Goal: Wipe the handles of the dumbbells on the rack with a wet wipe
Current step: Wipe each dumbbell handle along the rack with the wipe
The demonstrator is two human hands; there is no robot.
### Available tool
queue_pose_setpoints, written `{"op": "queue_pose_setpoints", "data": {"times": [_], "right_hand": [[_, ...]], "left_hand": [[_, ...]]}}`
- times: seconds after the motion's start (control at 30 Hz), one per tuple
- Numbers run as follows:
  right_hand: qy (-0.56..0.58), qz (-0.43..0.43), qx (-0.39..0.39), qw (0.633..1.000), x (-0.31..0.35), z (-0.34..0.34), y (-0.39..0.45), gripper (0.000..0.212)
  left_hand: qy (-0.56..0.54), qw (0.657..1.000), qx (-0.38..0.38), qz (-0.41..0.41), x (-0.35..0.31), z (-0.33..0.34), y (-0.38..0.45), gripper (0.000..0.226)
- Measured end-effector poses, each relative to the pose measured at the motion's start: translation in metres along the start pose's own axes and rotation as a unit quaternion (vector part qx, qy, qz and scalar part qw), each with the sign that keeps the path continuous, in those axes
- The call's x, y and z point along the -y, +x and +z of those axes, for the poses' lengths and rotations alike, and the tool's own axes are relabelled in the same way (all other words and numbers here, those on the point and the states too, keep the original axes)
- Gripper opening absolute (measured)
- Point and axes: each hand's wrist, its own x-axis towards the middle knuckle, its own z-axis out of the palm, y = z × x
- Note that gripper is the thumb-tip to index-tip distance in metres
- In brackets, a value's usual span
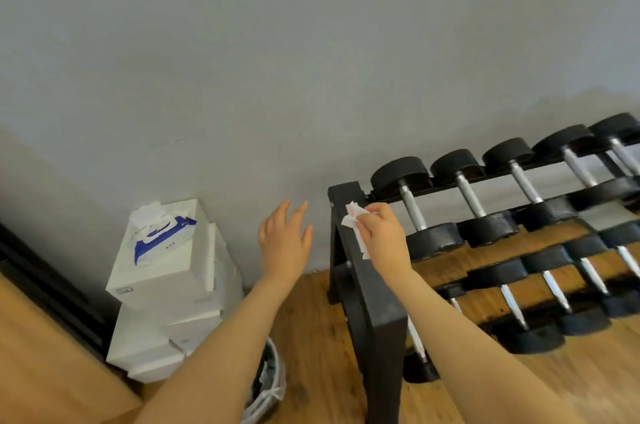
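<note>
Evenly lit by soft, diffuse light, moderately bright, no harsh glare. Faint shadows on the grey wall [311, 60] above the dumbbells [485, 188]; darker ones beneath the rack [367, 271] on the wooden floor [311, 337]. Slightly soft overall, with strong wide-angle bending toward the edges.

Right hand [382, 238] pinches a crumpled white wet wipe [354, 221] at the black metal dumbbell rack [367, 288], just left of the nearest chrome handle [412, 209]. Left hand [284, 240] hangs open w/ fingers spread, near a white-and-blue wipe pack [161, 231] on stacked white boxes [173, 302].
</note>
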Motion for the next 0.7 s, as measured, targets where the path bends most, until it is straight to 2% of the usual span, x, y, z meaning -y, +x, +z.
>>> {"op": "queue_pose_setpoints", "data": {"times": [0.17, 0.3, 0.5, 0.7], "right_hand": [[0.087, 0.053, 0.042, 0.994, -0.076, -0.054, 0.005, 0.018], [0.127, 0.079, 0.063, 0.987, -0.126, -0.088, 0.013, 0.016], [0.053, 0.022, 0.125, 0.991, -0.171, -0.110, 0.019, 0.024], [0.054, 0.023, 0.117, 0.991, -0.198, -0.115, 0.033, 0.023]], "left_hand": [[-0.011, 1.000, -0.003, -0.028, -0.086, 0.047, -0.012, 0.050], [-0.030, 0.996, -0.011, -0.079, -0.147, 0.078, -0.026, 0.050], [0.002, 0.993, -0.003, -0.118, -0.189, 0.108, -0.043, 0.053], [0.010, 0.994, 0.009, -0.112, -0.208, 0.126, -0.037, 0.051]]}}
